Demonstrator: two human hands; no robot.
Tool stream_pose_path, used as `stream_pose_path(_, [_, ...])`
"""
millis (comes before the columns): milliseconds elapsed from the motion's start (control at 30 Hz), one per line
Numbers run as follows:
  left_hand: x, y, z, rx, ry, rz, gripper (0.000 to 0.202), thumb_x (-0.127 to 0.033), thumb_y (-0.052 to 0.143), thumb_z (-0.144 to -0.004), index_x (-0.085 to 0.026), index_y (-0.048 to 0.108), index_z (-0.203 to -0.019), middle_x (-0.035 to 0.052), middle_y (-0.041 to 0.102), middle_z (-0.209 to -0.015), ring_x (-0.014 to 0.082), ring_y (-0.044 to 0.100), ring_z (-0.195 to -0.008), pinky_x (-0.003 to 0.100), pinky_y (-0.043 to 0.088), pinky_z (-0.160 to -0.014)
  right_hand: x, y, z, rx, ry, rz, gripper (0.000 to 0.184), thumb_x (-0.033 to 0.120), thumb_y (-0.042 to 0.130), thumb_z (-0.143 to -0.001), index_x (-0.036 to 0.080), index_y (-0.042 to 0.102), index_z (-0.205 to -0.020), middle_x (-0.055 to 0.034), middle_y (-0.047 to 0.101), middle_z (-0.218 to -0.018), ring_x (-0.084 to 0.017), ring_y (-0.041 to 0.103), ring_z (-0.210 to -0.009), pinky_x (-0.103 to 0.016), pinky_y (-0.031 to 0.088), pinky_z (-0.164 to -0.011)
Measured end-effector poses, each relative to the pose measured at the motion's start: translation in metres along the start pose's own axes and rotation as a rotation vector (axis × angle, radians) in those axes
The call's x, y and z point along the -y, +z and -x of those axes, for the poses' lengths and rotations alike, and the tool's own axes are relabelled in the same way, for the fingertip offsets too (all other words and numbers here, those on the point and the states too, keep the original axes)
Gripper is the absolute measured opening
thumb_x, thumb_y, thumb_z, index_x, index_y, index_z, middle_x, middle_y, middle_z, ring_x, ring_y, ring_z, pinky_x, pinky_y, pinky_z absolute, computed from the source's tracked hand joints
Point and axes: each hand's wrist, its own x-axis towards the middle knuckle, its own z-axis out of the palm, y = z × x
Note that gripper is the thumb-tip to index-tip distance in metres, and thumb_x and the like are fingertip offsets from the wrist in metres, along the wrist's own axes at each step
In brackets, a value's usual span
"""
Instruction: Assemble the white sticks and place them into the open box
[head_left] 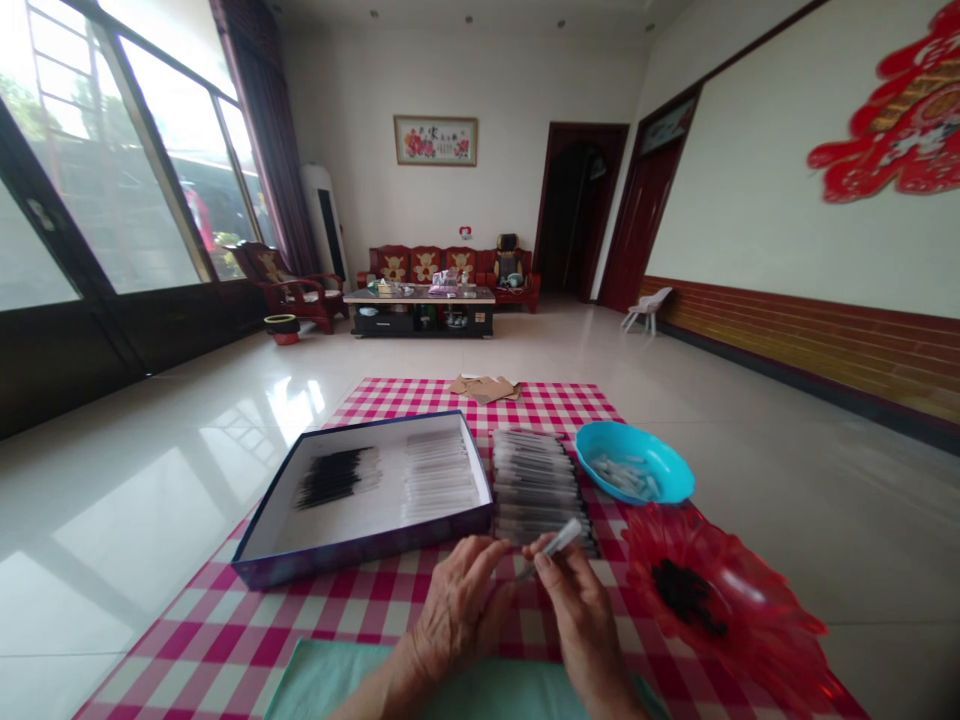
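My right hand [577,620] is shut on a clear plastic pen barrel [555,548], with a thin rod [526,572] showing at its lower end. My left hand [457,605] sits close beside it, fingertips curled in near that end; I cannot tell whether they grip anything. Beyond my hands lies a stack of pens in plastic sleeves [534,487]. To its left, an open box lid [360,540] holds black-tipped refills [335,478] and clear tubes [437,475]. A blue bowl [634,462] holds small clear parts, and a red flower-shaped dish [724,610] holds small black parts.
All of this stands on a pink checked cloth [420,405] spread on the tiled floor, with a mint-green mat [420,690] under my forearms. Cardboard scraps [484,388] lie at the cloth's far end. A sofa and low table stand far back.
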Motion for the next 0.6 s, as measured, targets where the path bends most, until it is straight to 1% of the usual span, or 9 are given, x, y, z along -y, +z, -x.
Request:
stream_pose_path(33, [-0.003,0.000,-0.001,0.021,0.015,0.001,0.041,-0.024,0.050,-0.086,-0.023,0.050,-0.127,0.0113,0.058,-0.112,0.0244,0.053,-0.101,0.036,0.042,-0.089,0.000,0.001,0.000,0.011,0.028,-0.028,0.029,0.041,0.065,-0.076,0.019,0.062,-0.095,-0.0059,0.070,-0.092,-0.023,0.065,-0.091,-0.034,0.051,-0.084])
stream_pose_path(100, [-0.008,0.000,-0.003,0.067,0.013,-0.004,0.042,-0.024,0.048,-0.087,-0.026,0.048,-0.129,0.0105,0.059,-0.111,0.0242,0.054,-0.098,0.035,0.042,-0.087,-0.002,0.004,0.000,0.022,0.065,-0.069,0.030,0.042,0.068,-0.073,0.019,0.065,-0.092,-0.0053,0.071,-0.090,-0.023,0.066,-0.089,-0.035,0.052,-0.082])
stream_pose_path(167, [-0.010,0.001,-0.004,0.118,-0.019,-0.030,0.041,-0.022,0.042,-0.090,-0.028,0.046,-0.131,0.0091,0.062,-0.105,0.0224,0.057,-0.091,0.032,0.043,-0.083,-0.004,0.005,-0.001,0.029,0.095,-0.081,0.032,0.042,0.070,-0.071,0.018,0.066,-0.092,-0.0051,0.072,-0.088,-0.024,0.066,-0.086,-0.035,0.053,-0.079])
stream_pose_path(233, [-0.007,0.002,-0.005,0.139,-0.045,-0.092,0.040,-0.020,0.037,-0.092,-0.028,0.047,-0.129,0.0081,0.065,-0.096,0.0208,0.058,-0.083,0.030,0.043,-0.077,-0.006,0.005,-0.002,0.035,0.107,-0.072,0.034,0.042,0.070,-0.071,0.018,0.066,-0.094,-0.0055,0.072,-0.088,-0.024,0.066,-0.088,-0.035,0.053,-0.080])
stream_pose_path(300, [-0.003,0.002,-0.005,0.119,-0.050,-0.170,0.035,-0.019,0.037,-0.092,-0.026,0.053,-0.123,0.0077,0.064,-0.087,0.0201,0.058,-0.078,0.028,0.043,-0.072,-0.009,0.002,-0.004,0.041,0.117,-0.059,0.035,0.044,0.066,-0.074,0.018,0.065,-0.099,-0.0067,0.071,-0.094,-0.024,0.065,-0.091,-0.035,0.053,-0.080])
stream_pose_path(400, [0.003,0.002,-0.004,0.065,-0.050,-0.267,0.027,-0.017,0.040,-0.090,-0.023,0.060,-0.107,0.0073,0.062,-0.084,0.0196,0.057,-0.077,0.028,0.044,-0.072,-0.013,-0.005,-0.007,0.020,0.159,-0.073,0.038,0.048,0.058,-0.079,0.020,0.062,-0.104,-0.0070,0.070,-0.102,-0.023,0.067,-0.088,-0.033,0.055,-0.070])
stream_pose_path(500, [0.006,0.002,-0.003,0.057,-0.056,-0.329,0.022,-0.015,0.040,-0.089,-0.020,0.059,-0.099,0.0065,0.061,-0.085,0.0188,0.056,-0.078,0.029,0.045,-0.073,-0.014,-0.008,-0.008,-0.032,0.206,-0.115,0.038,0.049,0.061,-0.077,0.021,0.063,-0.101,-0.0055,0.071,-0.100,-0.022,0.068,-0.081,-0.030,0.055,-0.064])
stream_pose_path(600, [0.008,0.005,-0.002,0.053,-0.052,-0.351,0.022,-0.015,0.039,-0.089,-0.019,0.058,-0.100,0.0062,0.061,-0.085,0.0187,0.057,-0.079,0.030,0.046,-0.074,-0.012,-0.006,-0.008,-0.067,0.221,-0.121,0.038,0.049,0.065,-0.073,0.020,0.064,-0.097,-0.0052,0.071,-0.098,-0.022,0.067,-0.081,-0.029,0.054,-0.063])
